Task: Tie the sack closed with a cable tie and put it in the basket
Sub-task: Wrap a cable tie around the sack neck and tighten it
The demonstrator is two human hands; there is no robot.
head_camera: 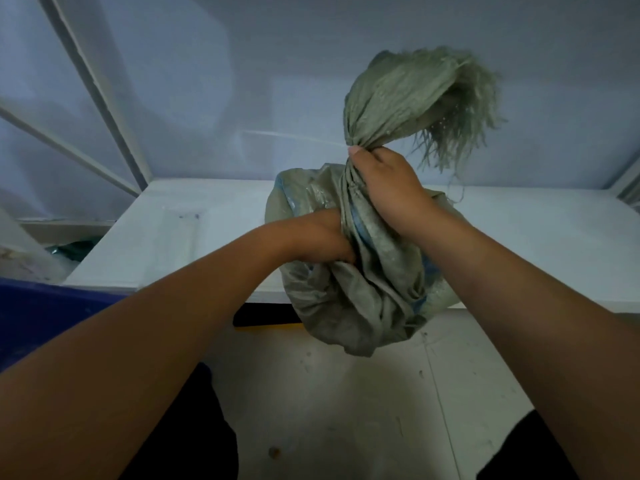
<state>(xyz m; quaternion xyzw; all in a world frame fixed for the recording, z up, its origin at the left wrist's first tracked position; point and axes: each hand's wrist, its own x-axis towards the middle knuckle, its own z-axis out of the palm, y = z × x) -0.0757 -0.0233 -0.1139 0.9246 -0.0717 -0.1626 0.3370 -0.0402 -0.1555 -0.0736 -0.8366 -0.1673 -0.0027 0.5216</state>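
Note:
A grey-green woven sack [363,299] hangs over the front edge of a white shelf [180,233], its gathered mouth fanned out above with frayed threads. My right hand [384,188] grips the twisted neck of the sack just under the fanned top. A thin pale cable tie [294,137] sticks out to the left from the neck at my right thumb. My left hand [318,240] is lower on the sack's left side, its fingers hidden in the folds of cloth.
A blue basket [45,313] edge shows at the lower left. White frame bars [100,98] rise at the left, and a pale wall stands behind the shelf. Under the shelf lies a black and yellow strip [263,322]. The floor below is light and speckled.

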